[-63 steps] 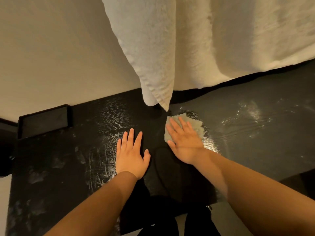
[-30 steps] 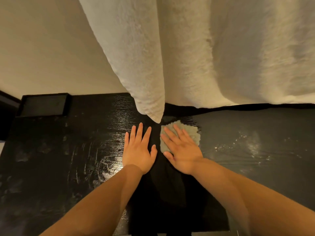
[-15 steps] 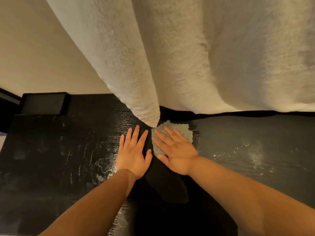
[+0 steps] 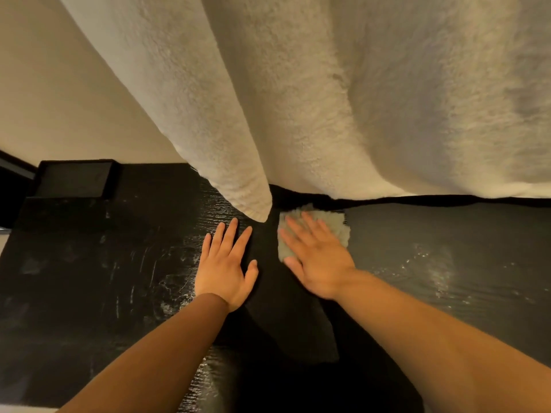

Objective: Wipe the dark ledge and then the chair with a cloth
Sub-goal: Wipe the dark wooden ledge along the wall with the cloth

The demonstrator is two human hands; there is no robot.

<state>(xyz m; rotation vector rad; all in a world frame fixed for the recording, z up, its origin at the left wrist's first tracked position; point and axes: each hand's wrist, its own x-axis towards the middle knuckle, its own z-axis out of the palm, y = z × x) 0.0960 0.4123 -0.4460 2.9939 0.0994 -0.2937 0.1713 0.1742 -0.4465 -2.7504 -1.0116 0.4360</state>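
With flat, straight fingers, the right hand (image 4: 317, 260) presses the cloth (image 4: 322, 231) on the ledge (image 4: 447, 263) and could snag the hanging towel (image 4: 328, 99); the left hand (image 4: 225, 266) lies flat too.

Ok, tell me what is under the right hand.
The right hand lies flat on a pale cloth, which lies on the dark ledge. The cloth's edges show past the fingers; its middle and the ledge beneath it are hidden.
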